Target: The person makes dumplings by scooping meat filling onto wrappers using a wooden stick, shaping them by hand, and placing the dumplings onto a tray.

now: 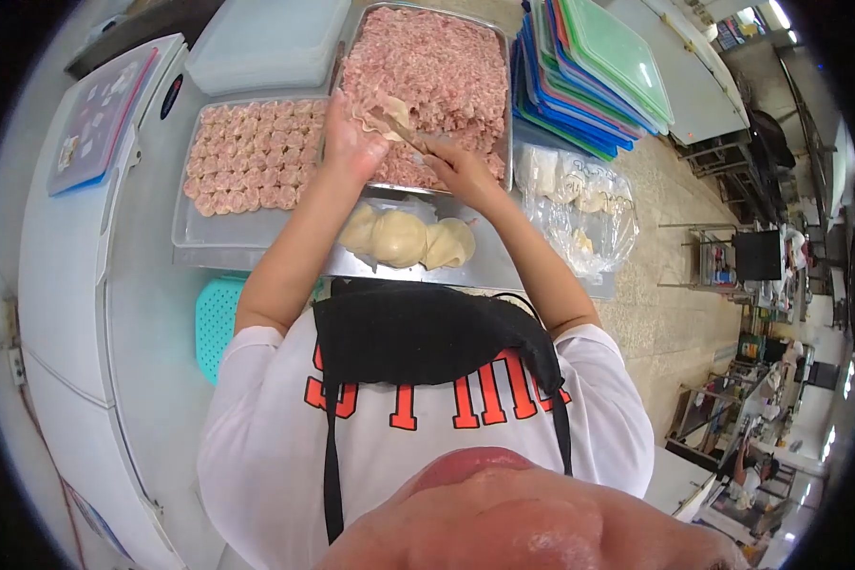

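Over the near-left corner of a metal tray [509, 142] full of ground meat [426, 59], my left hand [350, 144] cups a thin round dumpling wrapper [396, 106] with some meat on it. My right hand [461, 171] is closed around the handle of a filling spatula [404, 131], whose blade reaches to the wrapper. Rows of filled dumplings [252, 157] fill much of a shallow plastic tray [192, 228] to the left. Closer to my body, stacks of pale round wrappers [399, 237] lie on the metal surface.
Coloured plastic lids [594, 71] are stacked at the back right, above clear bags [579, 204] holding pale wrappers. Clear containers [268, 47] stand at the back left. A teal perforated basket [218, 323] sits below the table edge. Farther right, a person [752, 473] is among shelves.
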Action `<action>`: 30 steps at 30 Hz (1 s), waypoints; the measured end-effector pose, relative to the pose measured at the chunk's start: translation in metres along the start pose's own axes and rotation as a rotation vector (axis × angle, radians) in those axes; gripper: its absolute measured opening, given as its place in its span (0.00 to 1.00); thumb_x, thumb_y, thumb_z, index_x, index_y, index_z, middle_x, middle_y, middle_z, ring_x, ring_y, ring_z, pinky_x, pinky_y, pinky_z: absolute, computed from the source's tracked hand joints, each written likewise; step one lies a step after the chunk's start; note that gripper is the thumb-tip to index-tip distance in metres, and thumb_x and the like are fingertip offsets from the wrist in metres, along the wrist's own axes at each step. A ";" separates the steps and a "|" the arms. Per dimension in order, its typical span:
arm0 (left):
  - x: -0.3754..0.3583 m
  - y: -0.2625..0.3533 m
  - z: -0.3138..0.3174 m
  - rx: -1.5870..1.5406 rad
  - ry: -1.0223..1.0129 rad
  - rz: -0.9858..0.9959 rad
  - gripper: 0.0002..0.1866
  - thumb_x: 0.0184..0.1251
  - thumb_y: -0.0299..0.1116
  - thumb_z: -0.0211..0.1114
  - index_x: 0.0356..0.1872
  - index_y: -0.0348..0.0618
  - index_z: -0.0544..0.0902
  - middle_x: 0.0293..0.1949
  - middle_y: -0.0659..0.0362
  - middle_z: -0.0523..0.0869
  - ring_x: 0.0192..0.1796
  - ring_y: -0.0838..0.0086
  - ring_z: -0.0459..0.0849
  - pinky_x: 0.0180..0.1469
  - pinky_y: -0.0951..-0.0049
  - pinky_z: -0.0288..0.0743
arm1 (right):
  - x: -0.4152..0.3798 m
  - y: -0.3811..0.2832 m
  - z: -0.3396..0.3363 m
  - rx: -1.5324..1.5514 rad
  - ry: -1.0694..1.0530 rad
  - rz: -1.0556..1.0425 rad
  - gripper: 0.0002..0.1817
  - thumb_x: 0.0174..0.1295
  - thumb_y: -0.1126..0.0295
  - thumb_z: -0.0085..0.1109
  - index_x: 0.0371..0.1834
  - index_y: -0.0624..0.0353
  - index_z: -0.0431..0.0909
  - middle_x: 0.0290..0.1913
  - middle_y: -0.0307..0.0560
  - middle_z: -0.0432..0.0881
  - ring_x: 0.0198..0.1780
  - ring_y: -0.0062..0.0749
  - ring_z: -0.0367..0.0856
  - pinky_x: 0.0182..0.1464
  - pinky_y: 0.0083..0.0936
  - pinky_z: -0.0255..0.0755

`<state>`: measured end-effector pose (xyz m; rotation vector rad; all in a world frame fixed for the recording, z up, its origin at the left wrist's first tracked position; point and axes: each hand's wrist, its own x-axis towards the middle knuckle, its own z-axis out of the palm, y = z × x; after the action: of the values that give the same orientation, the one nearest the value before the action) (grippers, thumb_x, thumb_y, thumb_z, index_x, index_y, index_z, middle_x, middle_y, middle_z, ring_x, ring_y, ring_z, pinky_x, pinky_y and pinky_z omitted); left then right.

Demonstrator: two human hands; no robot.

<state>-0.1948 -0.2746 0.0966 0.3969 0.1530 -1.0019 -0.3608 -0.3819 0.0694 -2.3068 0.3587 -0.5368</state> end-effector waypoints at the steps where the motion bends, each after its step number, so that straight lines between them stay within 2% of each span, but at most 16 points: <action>1: 0.005 -0.004 -0.001 0.002 -0.007 -0.011 0.28 0.74 0.50 0.43 0.59 0.33 0.69 0.57 0.46 0.75 0.60 0.54 0.73 0.66 0.49 0.64 | -0.003 -0.018 -0.018 -0.099 -0.087 0.076 0.15 0.66 0.62 0.53 0.48 0.60 0.77 0.37 0.57 0.82 0.39 0.50 0.81 0.42 0.39 0.71; 2: 0.012 -0.009 -0.007 -0.011 -0.023 0.000 0.28 0.74 0.51 0.44 0.58 0.35 0.70 0.56 0.47 0.76 0.59 0.54 0.74 0.65 0.50 0.66 | -0.008 -0.025 -0.033 -0.194 -0.173 0.156 0.15 0.66 0.62 0.52 0.49 0.59 0.77 0.38 0.58 0.82 0.40 0.55 0.80 0.42 0.41 0.72; 4: 0.026 -0.018 -0.024 -0.017 -0.037 -0.009 0.28 0.73 0.53 0.44 0.58 0.37 0.71 0.55 0.47 0.77 0.58 0.54 0.75 0.63 0.50 0.67 | -0.018 -0.016 -0.050 -0.281 -0.158 0.097 0.14 0.64 0.63 0.53 0.48 0.57 0.78 0.38 0.56 0.82 0.40 0.54 0.80 0.41 0.43 0.73; 6: 0.039 -0.026 -0.036 0.043 -0.160 0.042 0.27 0.73 0.54 0.43 0.52 0.38 0.74 0.47 0.50 0.81 0.52 0.60 0.79 0.58 0.55 0.72 | -0.027 -0.038 -0.075 -0.618 -0.159 0.104 0.12 0.62 0.64 0.54 0.45 0.55 0.78 0.37 0.54 0.82 0.40 0.51 0.81 0.40 0.45 0.74; 7: 0.037 -0.029 -0.030 0.045 -0.165 0.026 0.27 0.73 0.54 0.43 0.52 0.38 0.74 0.47 0.50 0.81 0.52 0.60 0.79 0.58 0.55 0.72 | -0.032 -0.054 -0.081 -0.682 -0.084 0.124 0.10 0.61 0.67 0.54 0.44 0.55 0.78 0.35 0.53 0.82 0.37 0.49 0.82 0.36 0.44 0.75; 8: 0.035 -0.030 -0.026 0.053 -0.131 -0.001 0.25 0.74 0.52 0.45 0.51 0.38 0.74 0.46 0.50 0.82 0.50 0.60 0.80 0.56 0.55 0.73 | -0.033 -0.056 -0.080 -0.685 -0.077 0.137 0.10 0.61 0.67 0.54 0.44 0.55 0.78 0.35 0.53 0.82 0.37 0.49 0.82 0.36 0.44 0.75; 10: 0.032 -0.034 -0.018 0.065 -0.100 -0.034 0.24 0.74 0.50 0.46 0.51 0.38 0.74 0.45 0.51 0.82 0.49 0.60 0.81 0.55 0.54 0.74 | -0.033 -0.060 -0.075 -0.634 0.112 0.053 0.14 0.64 0.67 0.54 0.52 0.50 0.77 0.36 0.50 0.82 0.37 0.49 0.81 0.37 0.41 0.75; 12: 0.031 -0.039 -0.013 0.107 -0.145 -0.073 0.17 0.73 0.42 0.49 0.48 0.37 0.76 0.45 0.51 0.82 0.47 0.61 0.81 0.52 0.57 0.76 | -0.037 -0.037 -0.063 -0.643 0.130 0.052 0.14 0.63 0.67 0.54 0.52 0.49 0.77 0.35 0.48 0.82 0.36 0.48 0.81 0.35 0.40 0.75; 15: 0.041 -0.048 -0.024 0.222 -0.238 -0.047 0.18 0.72 0.38 0.52 0.52 0.33 0.75 0.47 0.49 0.81 0.52 0.60 0.80 0.56 0.61 0.76 | -0.043 -0.015 -0.057 -0.673 0.153 0.056 0.14 0.63 0.67 0.55 0.52 0.48 0.77 0.34 0.46 0.81 0.33 0.45 0.82 0.32 0.38 0.75; 19: 0.042 -0.054 -0.040 0.235 -0.174 -0.082 0.15 0.71 0.33 0.52 0.51 0.32 0.75 0.47 0.49 0.81 0.52 0.61 0.80 0.56 0.62 0.76 | -0.047 0.013 -0.056 -0.714 0.170 0.054 0.14 0.63 0.67 0.55 0.52 0.47 0.78 0.34 0.47 0.82 0.32 0.44 0.82 0.31 0.37 0.75; 20: 0.045 -0.053 -0.047 0.212 -0.166 -0.118 0.16 0.71 0.34 0.52 0.51 0.32 0.75 0.48 0.49 0.81 0.52 0.60 0.80 0.57 0.60 0.76 | -0.050 0.019 -0.059 -0.715 0.169 0.052 0.14 0.63 0.67 0.55 0.52 0.47 0.78 0.34 0.47 0.82 0.32 0.44 0.82 0.31 0.37 0.75; 22: 0.036 -0.050 -0.041 0.188 -0.155 -0.152 0.17 0.71 0.35 0.53 0.51 0.31 0.75 0.48 0.48 0.81 0.52 0.59 0.80 0.58 0.59 0.75 | -0.051 0.015 -0.070 -0.873 -0.097 0.330 0.13 0.63 0.67 0.54 0.51 0.48 0.78 0.36 0.49 0.82 0.35 0.47 0.83 0.34 0.40 0.75; 23: 0.031 -0.048 -0.039 0.158 -0.088 -0.122 0.17 0.72 0.39 0.51 0.50 0.34 0.76 0.48 0.49 0.81 0.52 0.59 0.80 0.57 0.56 0.75 | -0.055 0.016 -0.077 -0.869 -0.099 0.332 0.13 0.63 0.67 0.54 0.51 0.48 0.78 0.36 0.49 0.82 0.35 0.47 0.83 0.34 0.40 0.75; 26: 0.025 -0.045 -0.031 0.085 -0.018 -0.118 0.21 0.73 0.47 0.48 0.48 0.37 0.76 0.48 0.49 0.81 0.51 0.57 0.80 0.55 0.52 0.74 | -0.056 0.004 -0.094 -0.815 -0.190 0.308 0.17 0.61 0.67 0.51 0.54 0.48 0.76 0.37 0.51 0.83 0.38 0.49 0.83 0.37 0.45 0.75; 28: 0.019 -0.046 -0.027 0.038 -0.007 -0.143 0.24 0.72 0.51 0.47 0.48 0.38 0.76 0.47 0.49 0.81 0.50 0.55 0.79 0.55 0.50 0.73 | -0.051 -0.032 -0.090 -0.576 -0.015 0.146 0.14 0.64 0.66 0.52 0.53 0.50 0.76 0.41 0.53 0.83 0.38 0.53 0.82 0.38 0.43 0.75; 30: 0.015 -0.047 -0.009 0.003 0.018 -0.216 0.29 0.71 0.57 0.45 0.49 0.38 0.76 0.46 0.49 0.81 0.49 0.55 0.79 0.54 0.49 0.72 | -0.047 -0.025 -0.071 -0.523 -0.026 0.069 0.14 0.64 0.66 0.52 0.53 0.50 0.76 0.39 0.53 0.82 0.38 0.53 0.81 0.38 0.44 0.75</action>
<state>-0.2261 -0.3050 0.0724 0.3985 0.2141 -1.2117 -0.4336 -0.3877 0.1201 -2.7848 0.6237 -0.4118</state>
